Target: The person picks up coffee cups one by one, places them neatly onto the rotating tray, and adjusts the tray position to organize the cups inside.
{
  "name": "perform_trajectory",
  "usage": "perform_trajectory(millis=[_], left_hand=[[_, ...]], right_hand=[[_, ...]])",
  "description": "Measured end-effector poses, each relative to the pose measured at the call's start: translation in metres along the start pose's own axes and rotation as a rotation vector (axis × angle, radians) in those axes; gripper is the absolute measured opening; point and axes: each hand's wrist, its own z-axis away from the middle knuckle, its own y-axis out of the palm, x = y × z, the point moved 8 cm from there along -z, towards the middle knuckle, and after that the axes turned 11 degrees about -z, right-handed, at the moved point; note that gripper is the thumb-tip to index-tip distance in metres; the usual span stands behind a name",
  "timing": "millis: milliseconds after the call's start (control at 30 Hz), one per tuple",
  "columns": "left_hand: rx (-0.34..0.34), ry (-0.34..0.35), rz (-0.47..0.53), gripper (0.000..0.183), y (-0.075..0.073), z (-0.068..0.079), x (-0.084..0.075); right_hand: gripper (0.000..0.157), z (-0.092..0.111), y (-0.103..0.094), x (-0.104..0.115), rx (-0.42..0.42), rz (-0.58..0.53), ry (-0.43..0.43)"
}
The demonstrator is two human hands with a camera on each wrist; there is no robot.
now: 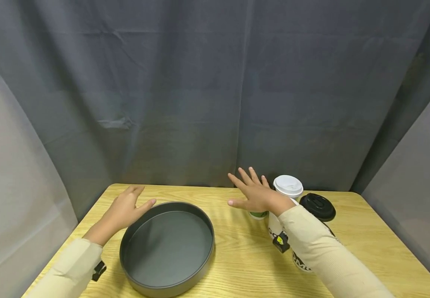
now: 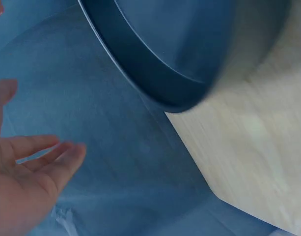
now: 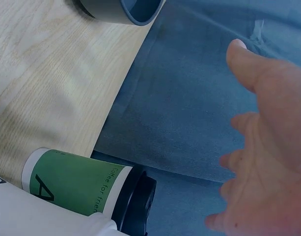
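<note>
A round dark grey cake pan [image 1: 166, 248] sits on the wooden table. My left hand [image 1: 122, 209] hovers by its left far rim, thumb spread from the fingers, holding nothing. In the left wrist view the hand [image 2: 27, 187] appears apart from the pan [image 2: 133, 64]. My right hand [image 1: 256, 195] is raised with fingers spread, in front of several paper coffee cups, holding nothing. A green cup [image 3: 76, 179] with a black lid stands beside a white cup [image 3: 37, 214]. My right hand and sleeve partly hide the cups in the head view.
A white lid [image 1: 288, 185] and a black lid [image 1: 317, 207] top cups at the right of the table [image 1: 233, 256]. Grey curtain [image 1: 200, 103] hangs behind the far table edge, and lighter cloth panels flank both sides.
</note>
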Motion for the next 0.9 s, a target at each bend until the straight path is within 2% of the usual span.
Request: perform_trajectory(millis=[100, 233, 367, 467, 567, 667, 767, 900], left_hand=[[0.008, -0.05, 0.029, 0.06, -0.003, 0.019, 0.014], [0.114, -0.127, 0.038, 0.053, 0.003, 0.049, 0.034], [0.237, -0.198, 0.056, 0.051, 0.019, 0.079, 0.05], [0.344, -0.234, 0.161, 0.052, 0.038, 0.101, 0.055], [0.465, -0.221, 0.343, 0.053, 0.055, 0.12, 0.053], [0.575, -0.204, 0.525, 0.056, 0.067, 0.134, 0.045], [0.648, -0.196, 0.662, 0.059, 0.075, 0.143, 0.034], [0.709, -0.155, 0.802, 0.06, 0.082, 0.151, 0.017]], right_hand=[[0.082, 0.003, 0.001, 0.003, 0.0, 0.01, -0.01], [0.082, 0.006, 0.001, 0.006, 0.0, 0.025, -0.017], [0.081, 0.007, 0.001, 0.008, 0.0, 0.024, -0.018], [0.081, 0.008, 0.001, 0.008, 0.002, 0.019, -0.018], [0.081, 0.008, 0.001, 0.007, 0.002, 0.016, -0.02], [0.082, 0.007, 0.001, 0.006, -0.01, 0.004, -0.026], [0.083, 0.007, 0.0, 0.006, -0.024, -0.005, -0.033], [0.084, 0.006, 0.001, 0.006, -0.025, -0.008, -0.035]])
